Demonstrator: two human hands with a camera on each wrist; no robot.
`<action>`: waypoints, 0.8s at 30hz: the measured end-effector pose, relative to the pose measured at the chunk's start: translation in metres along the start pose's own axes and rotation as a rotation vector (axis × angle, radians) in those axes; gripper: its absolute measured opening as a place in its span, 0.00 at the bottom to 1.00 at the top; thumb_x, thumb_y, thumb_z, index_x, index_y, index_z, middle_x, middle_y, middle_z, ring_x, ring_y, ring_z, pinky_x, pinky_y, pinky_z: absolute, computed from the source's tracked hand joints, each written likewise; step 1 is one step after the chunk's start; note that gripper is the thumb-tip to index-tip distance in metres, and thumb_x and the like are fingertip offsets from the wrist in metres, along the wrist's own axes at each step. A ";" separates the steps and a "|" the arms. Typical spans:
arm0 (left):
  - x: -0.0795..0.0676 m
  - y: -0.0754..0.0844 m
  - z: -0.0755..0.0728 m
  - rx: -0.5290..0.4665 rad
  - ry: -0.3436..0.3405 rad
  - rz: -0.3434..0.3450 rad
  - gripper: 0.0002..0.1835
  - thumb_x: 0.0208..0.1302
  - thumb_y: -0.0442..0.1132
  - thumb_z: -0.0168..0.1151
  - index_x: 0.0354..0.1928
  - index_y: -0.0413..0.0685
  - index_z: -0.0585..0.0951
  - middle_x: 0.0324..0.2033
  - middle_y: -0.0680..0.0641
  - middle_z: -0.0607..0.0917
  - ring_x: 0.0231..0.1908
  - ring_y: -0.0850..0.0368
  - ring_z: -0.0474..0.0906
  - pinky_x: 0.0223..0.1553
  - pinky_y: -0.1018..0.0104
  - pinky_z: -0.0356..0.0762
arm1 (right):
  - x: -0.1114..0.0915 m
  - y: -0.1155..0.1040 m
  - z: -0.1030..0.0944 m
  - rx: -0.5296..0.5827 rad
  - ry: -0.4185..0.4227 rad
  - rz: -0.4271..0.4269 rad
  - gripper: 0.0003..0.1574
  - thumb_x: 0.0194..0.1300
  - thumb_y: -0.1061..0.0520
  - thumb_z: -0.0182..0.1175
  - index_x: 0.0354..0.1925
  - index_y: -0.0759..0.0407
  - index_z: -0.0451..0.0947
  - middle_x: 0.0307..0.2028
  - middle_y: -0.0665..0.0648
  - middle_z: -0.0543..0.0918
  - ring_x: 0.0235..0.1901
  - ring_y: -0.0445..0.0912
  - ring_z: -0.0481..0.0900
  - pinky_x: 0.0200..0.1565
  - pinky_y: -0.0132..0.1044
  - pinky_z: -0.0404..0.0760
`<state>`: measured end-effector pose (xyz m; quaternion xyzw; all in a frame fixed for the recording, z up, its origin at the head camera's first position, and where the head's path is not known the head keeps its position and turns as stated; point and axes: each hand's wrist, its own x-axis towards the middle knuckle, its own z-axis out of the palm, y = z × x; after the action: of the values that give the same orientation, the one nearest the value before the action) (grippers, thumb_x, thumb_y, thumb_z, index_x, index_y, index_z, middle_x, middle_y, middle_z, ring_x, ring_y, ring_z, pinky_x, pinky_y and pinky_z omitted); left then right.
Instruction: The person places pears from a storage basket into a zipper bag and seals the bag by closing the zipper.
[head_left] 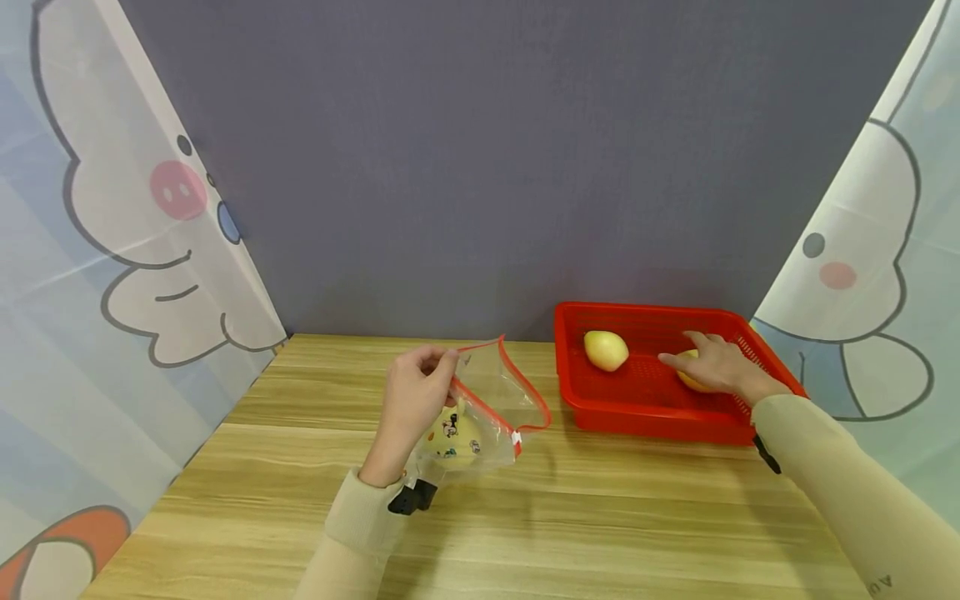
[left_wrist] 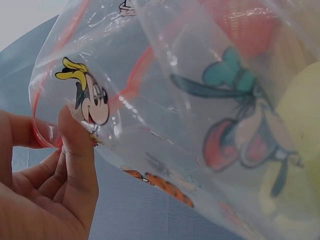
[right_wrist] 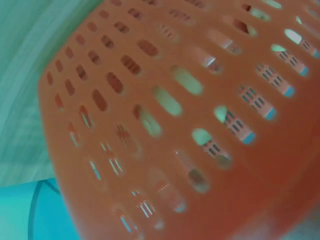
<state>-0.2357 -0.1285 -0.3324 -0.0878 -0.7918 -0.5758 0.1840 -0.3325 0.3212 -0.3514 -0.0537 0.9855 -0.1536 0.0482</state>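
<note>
A: A grey backdrop (head_left: 480, 167) rises beyond the wood-grain desk (head_left: 637, 517). What matters here?

B: The red basket (head_left: 652, 423), far right. Inside it, the right hand (head_left: 716, 364) is over the right-hand yellow fruit (head_left: 692, 382), its grip unclosed, fingers spread; I can't tell whether they touch.

A: How does that fruit lie?

B: Under the hand, mostly hidden, its long axis unreadable. The other yellow fruit (head_left: 606, 351) is left of it, slanting from far left to near right.

A: And the left hand (head_left: 420, 387)?

B: Well to the left, pinching the rim of a clear bag (head_left: 491, 442); the red-edged mouth gapes rightward.

A: Do the wrist views add anything?

B: The left one shows the thumb pressing that rim and cartoon prints (left_wrist: 95, 102) close up. The right shows the basket's slotted wall (right_wrist: 270, 180) but no fingers.
</note>
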 end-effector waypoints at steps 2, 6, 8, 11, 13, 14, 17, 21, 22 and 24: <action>0.000 0.000 0.000 -0.001 0.000 -0.001 0.13 0.75 0.40 0.60 0.42 0.36 0.87 0.21 0.45 0.83 0.16 0.53 0.81 0.20 0.62 0.84 | -0.001 0.001 0.001 0.006 -0.010 0.006 0.64 0.70 0.24 0.47 0.75 0.76 0.48 0.69 0.86 0.51 0.66 0.80 0.53 0.64 0.79 0.55; -0.001 0.001 0.000 -0.003 -0.002 -0.002 0.13 0.74 0.40 0.60 0.42 0.36 0.87 0.21 0.45 0.83 0.16 0.53 0.81 0.20 0.61 0.84 | -0.003 0.003 0.003 0.001 -0.015 0.003 0.62 0.72 0.26 0.47 0.74 0.77 0.49 0.68 0.86 0.53 0.64 0.80 0.55 0.63 0.78 0.57; -0.001 0.001 0.000 -0.005 -0.002 -0.001 0.13 0.74 0.40 0.60 0.41 0.36 0.87 0.21 0.45 0.83 0.16 0.53 0.81 0.20 0.61 0.84 | -0.003 0.003 0.003 0.002 -0.021 0.002 0.61 0.72 0.27 0.47 0.74 0.78 0.50 0.68 0.87 0.54 0.64 0.80 0.56 0.63 0.78 0.57; -0.001 0.001 0.000 -0.008 -0.003 0.001 0.13 0.74 0.40 0.60 0.41 0.36 0.87 0.21 0.45 0.83 0.16 0.53 0.81 0.20 0.61 0.84 | -0.002 0.004 0.004 0.017 -0.039 0.004 0.60 0.72 0.28 0.48 0.73 0.78 0.51 0.67 0.87 0.54 0.64 0.81 0.56 0.64 0.78 0.57; 0.000 0.001 0.000 -0.010 -0.005 0.001 0.13 0.74 0.40 0.59 0.41 0.36 0.87 0.21 0.45 0.83 0.16 0.53 0.81 0.20 0.61 0.84 | -0.001 0.004 0.005 0.027 -0.053 0.008 0.59 0.72 0.28 0.48 0.73 0.77 0.52 0.68 0.86 0.54 0.65 0.80 0.54 0.64 0.78 0.56; 0.000 0.001 0.000 -0.011 -0.006 0.000 0.13 0.75 0.40 0.59 0.41 0.36 0.87 0.21 0.45 0.83 0.16 0.53 0.81 0.20 0.61 0.84 | -0.001 0.004 0.006 0.027 -0.056 0.005 0.59 0.72 0.29 0.49 0.73 0.77 0.52 0.68 0.86 0.54 0.65 0.80 0.54 0.64 0.78 0.55; -0.001 0.002 0.000 -0.009 -0.007 -0.003 0.13 0.75 0.40 0.59 0.41 0.36 0.87 0.21 0.45 0.83 0.15 0.53 0.81 0.19 0.62 0.84 | -0.001 0.005 0.007 0.018 -0.059 0.005 0.58 0.73 0.30 0.49 0.72 0.78 0.53 0.68 0.86 0.54 0.65 0.80 0.53 0.65 0.77 0.54; 0.000 0.002 -0.001 -0.007 -0.008 -0.010 0.13 0.75 0.40 0.59 0.42 0.36 0.87 0.21 0.45 0.83 0.15 0.53 0.81 0.19 0.62 0.84 | -0.001 0.006 0.007 0.004 -0.052 -0.001 0.55 0.73 0.33 0.51 0.70 0.79 0.56 0.66 0.86 0.57 0.65 0.79 0.54 0.65 0.77 0.55; 0.000 0.002 -0.001 -0.006 -0.008 -0.011 0.13 0.75 0.40 0.59 0.42 0.36 0.87 0.21 0.45 0.83 0.15 0.53 0.81 0.19 0.62 0.83 | -0.001 0.006 0.006 0.007 -0.052 -0.007 0.54 0.73 0.34 0.51 0.70 0.80 0.57 0.66 0.86 0.57 0.64 0.79 0.54 0.65 0.77 0.56; 0.000 0.002 -0.001 -0.002 -0.008 -0.015 0.13 0.74 0.40 0.59 0.42 0.36 0.87 0.21 0.45 0.83 0.15 0.53 0.81 0.19 0.62 0.83 | 0.000 0.006 0.007 0.008 -0.052 -0.027 0.52 0.72 0.35 0.53 0.68 0.80 0.59 0.65 0.86 0.58 0.63 0.78 0.57 0.64 0.76 0.59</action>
<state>-0.2348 -0.1284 -0.3300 -0.0844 -0.7925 -0.5777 0.1762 -0.3320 0.3247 -0.3599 -0.0708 0.9825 -0.1568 0.0721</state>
